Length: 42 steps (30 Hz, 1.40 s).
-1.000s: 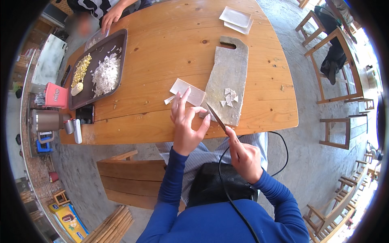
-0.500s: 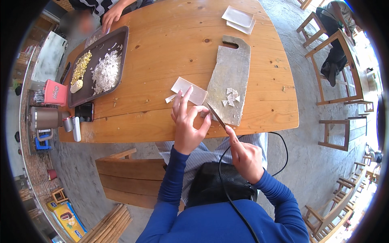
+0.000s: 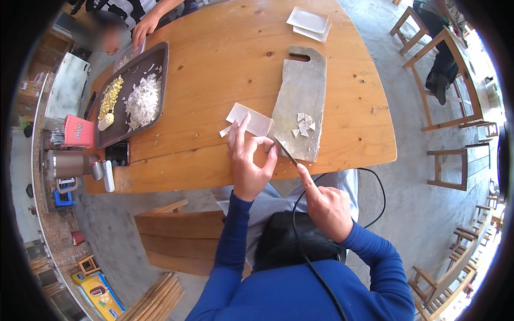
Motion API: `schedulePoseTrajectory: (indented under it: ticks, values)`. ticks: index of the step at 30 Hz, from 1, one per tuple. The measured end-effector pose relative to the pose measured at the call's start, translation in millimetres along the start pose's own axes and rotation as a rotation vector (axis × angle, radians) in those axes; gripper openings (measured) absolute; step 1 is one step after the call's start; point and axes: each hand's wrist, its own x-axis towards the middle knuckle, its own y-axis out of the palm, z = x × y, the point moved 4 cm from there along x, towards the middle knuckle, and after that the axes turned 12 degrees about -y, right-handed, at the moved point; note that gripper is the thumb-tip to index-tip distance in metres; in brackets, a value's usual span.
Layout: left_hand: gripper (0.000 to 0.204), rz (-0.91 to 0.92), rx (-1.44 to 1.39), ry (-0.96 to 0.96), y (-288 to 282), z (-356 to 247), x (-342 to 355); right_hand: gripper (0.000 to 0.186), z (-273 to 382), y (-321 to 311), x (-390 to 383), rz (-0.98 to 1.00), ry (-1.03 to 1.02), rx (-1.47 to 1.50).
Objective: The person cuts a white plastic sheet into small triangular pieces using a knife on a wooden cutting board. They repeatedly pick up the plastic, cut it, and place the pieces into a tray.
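My left hand (image 3: pixel 252 160) is at the near left corner of a worn grey board (image 3: pixel 297 91), index finger and thumb curled together; what they hold is too small to make out. My right hand (image 3: pixel 321 203) grips a knife (image 3: pixel 287 152), its forefinger along the handle, the tip by my left fingers. Several small white triangles (image 3: pixel 303 124) lie on the board. A pale flat sheet (image 3: pixel 250 119) and a narrow strip (image 3: pixel 225 131) lie on the table just beyond my left hand.
Wooden table (image 3: pixel 214 69); at left, tray (image 3: pixel 163 53) of white shreds and yellow bits, pink container (image 3: pixel 78 131), metal cup (image 3: pixel 69 163), phone (image 3: pixel 118 154). Two pale plates (image 3: pixel 308 21) sit far right. A co-worker's hand (image 3: pixel 144 27) is beside the tray; another person (image 3: pixel 444 64) is by stools; black cable crosses my lap.
My hands and knife stay nearly in place, with my right wrist shifted slightly. The co-worker at the upper left has leaned further into view. The whole view has shifted a little.
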Motion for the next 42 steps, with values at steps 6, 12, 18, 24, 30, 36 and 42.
schedulePoseTrajectory:
  ticks: [6, 12, 18, 24, 30, 36, 42]
  values:
    - [0.010, -0.025, -0.032, 0.015, -2, 1, 0, 0.065, -16, 20, 11, -0.145, 0.069, 0.180]
    - [0.009, -0.027, -0.052, 0.008, -6, 2, -4, 0.038, -34, 8, 4, -0.502, 0.206, 0.649]
    - [0.009, -0.021, 0.029, 0.009, 0, -5, -3, 0.036, -63, -1, -6, -0.567, 0.326, 0.496]
    - [0.008, -0.019, 0.091, 0.066, 12, -18, 4, 0.045, -47, 6, -5, -0.409, 0.221, 0.484]
    - [0.019, -0.022, 0.077, 0.084, 13, -25, 11, 0.077, -35, 7, -11, -0.305, 0.041, 0.174]
    - [0.052, 0.125, 0.110, 0.158, 6, -38, 23, 0.064, -50, 1, -10, -0.455, 0.092, 0.275]
    - [0.073, 0.323, 0.304, 0.215, 15, -49, 45, 0.045, -80, -1, 5, -0.765, 0.094, 0.420]
